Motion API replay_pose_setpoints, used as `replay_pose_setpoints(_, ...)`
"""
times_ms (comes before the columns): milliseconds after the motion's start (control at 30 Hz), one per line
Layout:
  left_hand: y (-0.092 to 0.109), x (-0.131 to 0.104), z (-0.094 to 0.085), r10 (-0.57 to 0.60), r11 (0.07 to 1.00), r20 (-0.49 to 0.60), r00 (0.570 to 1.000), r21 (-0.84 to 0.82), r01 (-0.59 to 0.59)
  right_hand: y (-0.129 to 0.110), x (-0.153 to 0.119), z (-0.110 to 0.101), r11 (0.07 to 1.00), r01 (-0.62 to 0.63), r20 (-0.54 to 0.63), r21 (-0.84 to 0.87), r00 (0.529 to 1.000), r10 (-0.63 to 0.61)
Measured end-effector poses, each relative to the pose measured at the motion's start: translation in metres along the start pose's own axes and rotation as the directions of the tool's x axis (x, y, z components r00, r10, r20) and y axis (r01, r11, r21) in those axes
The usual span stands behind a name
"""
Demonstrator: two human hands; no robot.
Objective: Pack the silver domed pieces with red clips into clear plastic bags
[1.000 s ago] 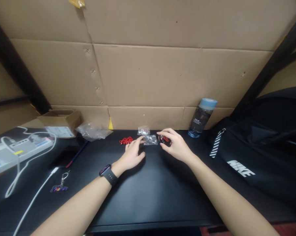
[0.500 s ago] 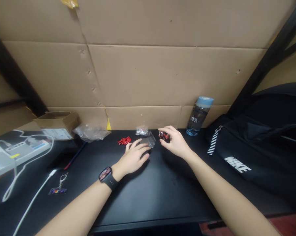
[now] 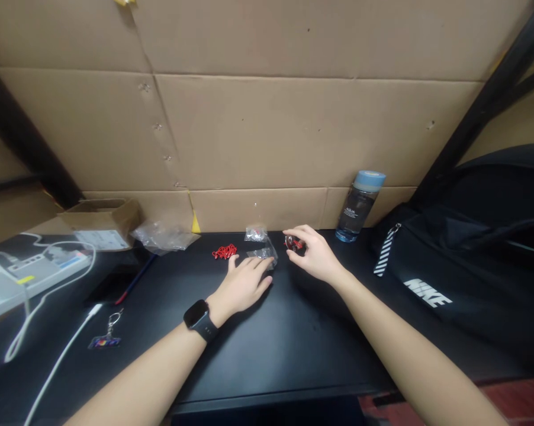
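Note:
With fingers spread and palm down, my left hand (image 3: pixel 245 283) rests on the black table, its fingertips at a small clear plastic bag (image 3: pixel 263 253). A dark watch is on that wrist. To the right, my right hand (image 3: pixel 315 253) is curled, thumb and fingers around a shiny metal ring with red cord (image 3: pixel 290 242); part of it is hidden by the fingers. A heap of red cord loops (image 3: pixel 225 252) lies just beyond my left thumb. Behind the clear bag sits another small clear bag (image 3: pixel 256 234) with tiny metallic and red pieces.
A water bottle (image 3: pixel 360 207) and a black backpack (image 3: pixel 466 254) stand on the right. On the left are an open cardboard box (image 3: pixel 105 223), crumpled plastic (image 3: pixel 164 238), a white power strip (image 3: pixel 36 278) with cables, a phone (image 3: pixel 111 287) and a keychain (image 3: pixel 105 341). Cardboard walls the back.
My left hand has shifted slightly right, its fingers lower and closer together over the clear bag. The right hand keeps its hold on the ring, nearly unmoved.

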State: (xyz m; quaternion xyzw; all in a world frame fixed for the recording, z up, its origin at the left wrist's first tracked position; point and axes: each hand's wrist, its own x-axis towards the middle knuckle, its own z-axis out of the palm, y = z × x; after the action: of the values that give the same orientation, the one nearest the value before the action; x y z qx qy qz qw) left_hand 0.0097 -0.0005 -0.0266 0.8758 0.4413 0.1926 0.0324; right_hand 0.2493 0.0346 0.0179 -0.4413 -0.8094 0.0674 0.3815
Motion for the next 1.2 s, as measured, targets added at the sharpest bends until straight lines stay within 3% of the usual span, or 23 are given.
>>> replay_pose_setpoints(333, -0.001, -0.004, 0.002, -0.030, 0.993, -0.017, 0.999, 0.115, 0.032, -0.002, -0.001, 0.003, 1.000, 0.007, 0.020, -0.001, 1.000, -0.007)
replay_pose_setpoints(600, 0.000, -0.004, -0.001, 0.021, 0.998, -0.025, 0.999, 0.065, -0.019, -0.002, -0.002, 0.005, 0.999, 0.038, 0.036, 0.032, 0.999, -0.039)
replay_pose_setpoints(867, -0.006, -0.004, 0.005, 0.024, 0.999, -0.005, 1.000, 0.037, -0.024, 0.002, -0.006, 0.020, 0.995, 0.071, 0.129, 0.070, 0.988, -0.080)
replay_pose_setpoints(1200, -0.008, -0.006, 0.002, 0.034, 0.998, 0.012, 0.999, 0.051, -0.035, 0.015, -0.008, 0.032, 0.998, 0.014, 0.247, -0.053, 0.969, 0.000)
